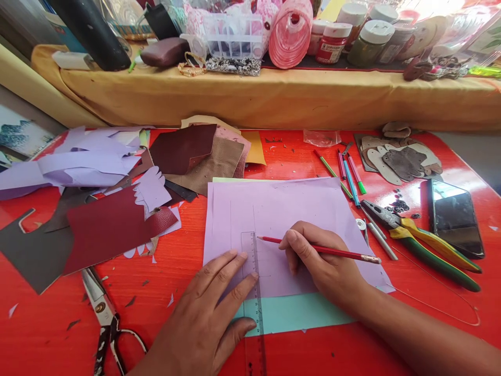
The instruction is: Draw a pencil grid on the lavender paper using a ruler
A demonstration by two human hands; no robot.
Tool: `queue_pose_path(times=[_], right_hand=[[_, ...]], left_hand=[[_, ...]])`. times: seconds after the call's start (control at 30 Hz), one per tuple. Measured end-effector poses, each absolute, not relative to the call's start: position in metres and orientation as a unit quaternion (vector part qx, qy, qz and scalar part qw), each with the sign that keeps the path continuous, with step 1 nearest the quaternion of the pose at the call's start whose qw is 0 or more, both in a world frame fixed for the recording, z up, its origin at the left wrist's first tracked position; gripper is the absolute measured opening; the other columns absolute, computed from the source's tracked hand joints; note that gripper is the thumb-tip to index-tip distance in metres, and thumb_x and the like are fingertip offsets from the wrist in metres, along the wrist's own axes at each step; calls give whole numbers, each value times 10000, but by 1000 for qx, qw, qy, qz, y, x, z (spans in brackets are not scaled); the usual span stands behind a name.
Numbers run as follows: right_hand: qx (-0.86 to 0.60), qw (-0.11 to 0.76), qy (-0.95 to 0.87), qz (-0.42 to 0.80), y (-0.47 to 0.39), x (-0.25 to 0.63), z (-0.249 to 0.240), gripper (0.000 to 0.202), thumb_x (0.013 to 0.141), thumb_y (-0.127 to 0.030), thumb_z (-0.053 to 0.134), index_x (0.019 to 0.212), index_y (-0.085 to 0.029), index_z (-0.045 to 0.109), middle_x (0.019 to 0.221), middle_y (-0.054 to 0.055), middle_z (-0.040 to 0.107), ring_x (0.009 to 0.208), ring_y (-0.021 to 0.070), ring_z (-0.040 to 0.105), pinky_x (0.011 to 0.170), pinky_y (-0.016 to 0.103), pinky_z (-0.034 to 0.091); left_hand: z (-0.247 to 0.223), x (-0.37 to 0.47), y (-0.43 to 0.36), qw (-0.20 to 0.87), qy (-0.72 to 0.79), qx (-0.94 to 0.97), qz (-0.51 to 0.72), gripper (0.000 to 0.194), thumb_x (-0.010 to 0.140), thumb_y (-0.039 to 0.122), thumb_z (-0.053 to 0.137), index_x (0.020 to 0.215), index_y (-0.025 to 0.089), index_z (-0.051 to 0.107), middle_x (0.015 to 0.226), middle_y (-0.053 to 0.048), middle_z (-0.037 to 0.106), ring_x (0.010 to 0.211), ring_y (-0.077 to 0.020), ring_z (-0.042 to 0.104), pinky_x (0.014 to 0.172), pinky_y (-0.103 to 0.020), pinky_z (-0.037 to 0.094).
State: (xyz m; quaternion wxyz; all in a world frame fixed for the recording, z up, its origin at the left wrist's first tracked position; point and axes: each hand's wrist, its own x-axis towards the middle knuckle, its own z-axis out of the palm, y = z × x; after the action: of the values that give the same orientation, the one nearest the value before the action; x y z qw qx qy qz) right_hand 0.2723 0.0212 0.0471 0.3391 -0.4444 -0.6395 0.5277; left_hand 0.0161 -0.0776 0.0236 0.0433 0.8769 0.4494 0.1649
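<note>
Ruling straight lines on paper appears to be the step in hand; the flat rectangular sheet of lilac paper (289, 209) lies in front of the person, on top of a mint-green sheet (305, 313) that shows along its near edge, both on the glossy red tabletop (176, 261). The left hand (211, 297) is laid over the long clear plastic ruler (258, 305), palm down with fingers spread and tips pressing on it; the ruler runs lengthwise from the near edge of the table up onto the lilac sheet. The right hand (326, 271) pinches a slim red pencil (344, 252) between thumb and fingers, its point just beside the ruler's far end – whether it touches the paper I cannot tell. Thin pencil lines (253, 214) are already on the sheet, two long ones running away from the person and shorter marks near the ruler; the layout looks only partly drawn. The next move seems to call for a steady left hand, so that the ruler does not slip – and for the pencil point to meet the marking edge at the right graduation, with light, even pressure.
</note>
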Motion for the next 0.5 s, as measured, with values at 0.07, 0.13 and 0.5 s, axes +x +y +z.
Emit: queue_pose_path(times=[0.07,0.13,0.5], right_hand=[[-449,359,-619,535,20,272,48,407,1150,-451,562,853,-209,701,620,-17,649,543,145,608,564,282,486],[-449,373,-603,544,20,272,49,421,1142,-493,582,856,-208,703,614,-19,648,534,144,604,557,284,480],[-454,384,-568,569,19,272,47,467,1092,-605,634,856,-209,708,590,-24,627,524,153,580,563,306,458]], left_hand=[[21,16,-79,48,451,877,160,450,1164,415,508,1559,227,614,1707,-79,512,1577,-282,437,1214,-431,514],[18,17,-82,49,459,874,153,465,1166,411,499,1586,233,592,1722,-75,494,1591,-293,421,1226,-448,508],[26,20,-85,-29,471,868,156,431,1191,448,436,1449,224,698,1473,-101,710,1424,-306,585,1167,-448,481]])
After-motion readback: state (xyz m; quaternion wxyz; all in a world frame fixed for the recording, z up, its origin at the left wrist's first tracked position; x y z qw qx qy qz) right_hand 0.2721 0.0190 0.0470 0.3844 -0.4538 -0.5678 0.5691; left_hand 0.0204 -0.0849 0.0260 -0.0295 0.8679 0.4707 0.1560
